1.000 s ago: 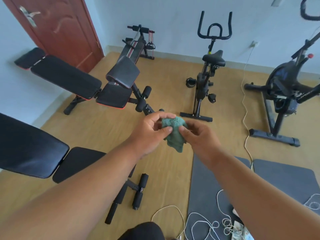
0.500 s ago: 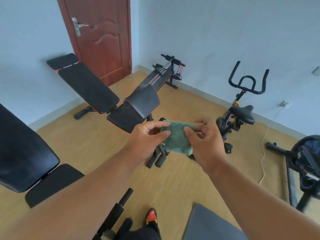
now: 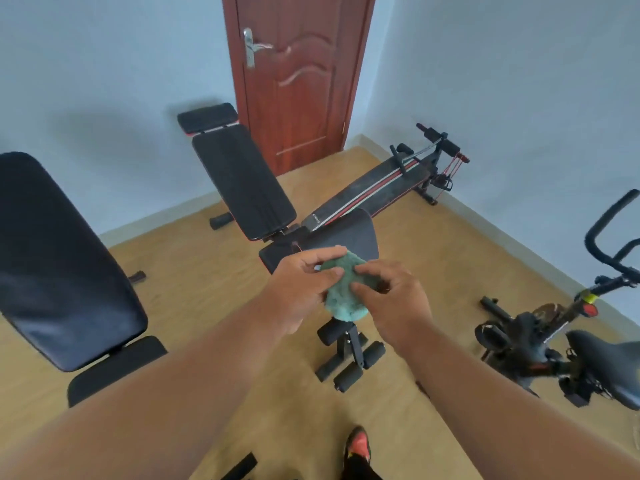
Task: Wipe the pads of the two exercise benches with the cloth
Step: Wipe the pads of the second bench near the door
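Note:
A green cloth (image 3: 344, 292) is bunched between my left hand (image 3: 301, 289) and my right hand (image 3: 391, 299), both gripping it in mid-air at the centre of the view. Behind the hands stands one black exercise bench (image 3: 242, 181) with a raised back pad, a small head pad and a tilted front pad (image 3: 346, 233); my hands hide part of its seat. A second black bench (image 3: 59, 258) fills the left side, its back pad steeply raised above a low seat pad (image 3: 117, 368).
A sit-up board (image 3: 377, 188) with red bands lies by the far wall near the brown door (image 3: 294, 77). An exercise bike (image 3: 571, 334) stands at the right. The first bench's foam leg rollers (image 3: 349, 355) sit below my hands. My shoe (image 3: 358, 445) is on the wooden floor.
The view has swung left and upward, bringing the door and both benches toward the centre. My hands keep hold of the cloth and have gathered it tighter.

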